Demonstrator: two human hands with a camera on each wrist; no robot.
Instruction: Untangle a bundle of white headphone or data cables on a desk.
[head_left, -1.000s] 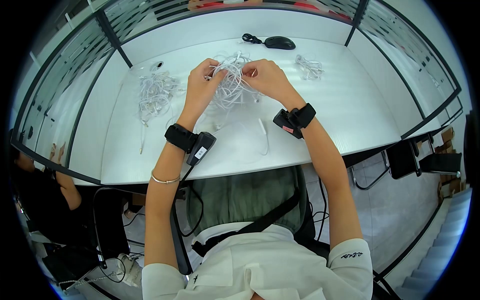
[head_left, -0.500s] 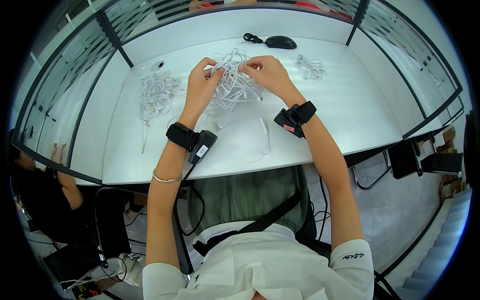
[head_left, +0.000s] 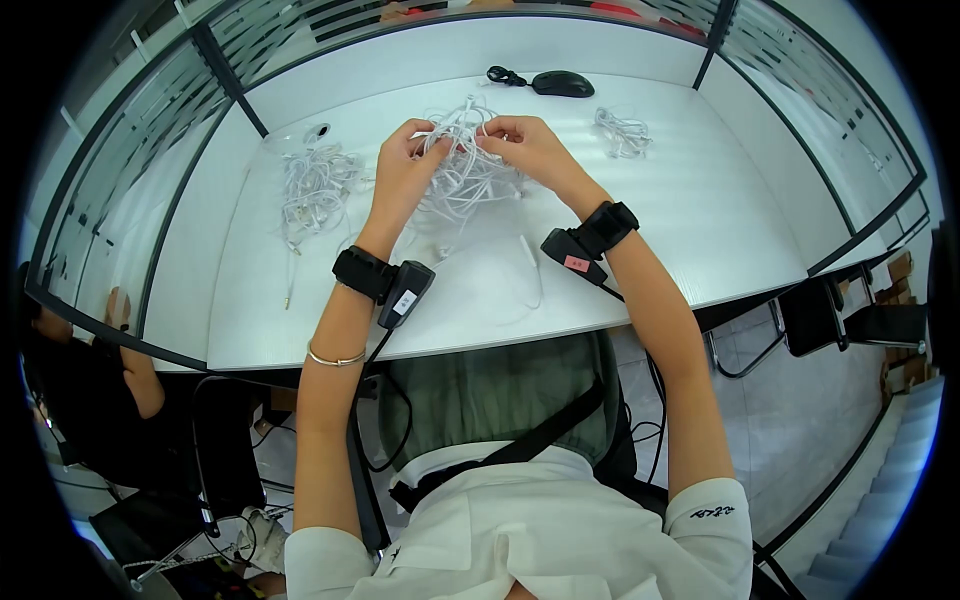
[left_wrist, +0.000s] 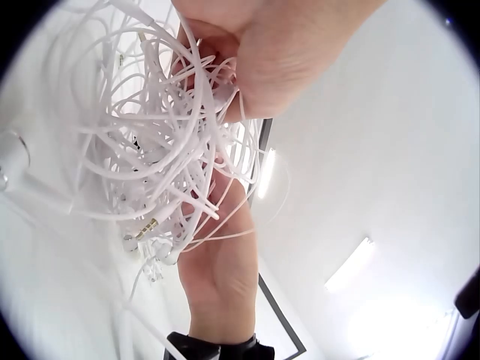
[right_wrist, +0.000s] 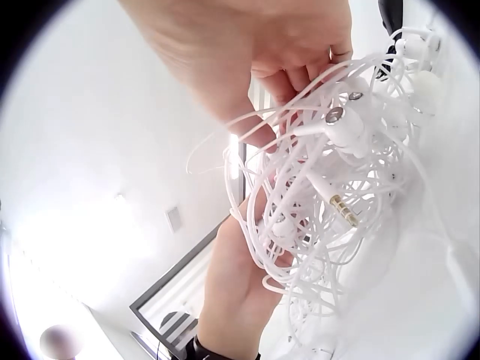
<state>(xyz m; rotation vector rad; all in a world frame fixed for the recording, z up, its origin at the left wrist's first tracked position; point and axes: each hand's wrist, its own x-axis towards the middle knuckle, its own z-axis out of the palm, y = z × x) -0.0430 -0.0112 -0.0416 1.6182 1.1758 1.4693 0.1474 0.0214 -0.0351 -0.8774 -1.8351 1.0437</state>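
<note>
A tangled bundle of white earphone cables (head_left: 462,165) is held up over the white desk (head_left: 680,210) between both hands. My left hand (head_left: 408,165) pinches strands at the bundle's left side, its fingers curled into the wires (left_wrist: 150,150). On the other side, my right hand (head_left: 520,145) grips strands near the top, fingers hooked through the cables (right_wrist: 330,180). Earbuds (right_wrist: 346,127) and a gold jack plug (right_wrist: 343,202) show in the right wrist view. A loose cable (head_left: 528,265) trails from the bundle onto the desk toward me.
A second heap of white cables (head_left: 315,185) lies at the left, a smaller one (head_left: 620,130) at the right. A black mouse (head_left: 562,83) sits at the back. Glass partitions (head_left: 150,150) edge the desk. Another person's arm (head_left: 130,370) shows at far left.
Both hands have kept working the bundle in place; the right hand shifted slightly and its wrist turned, and the bundle rose a little off the desk.
</note>
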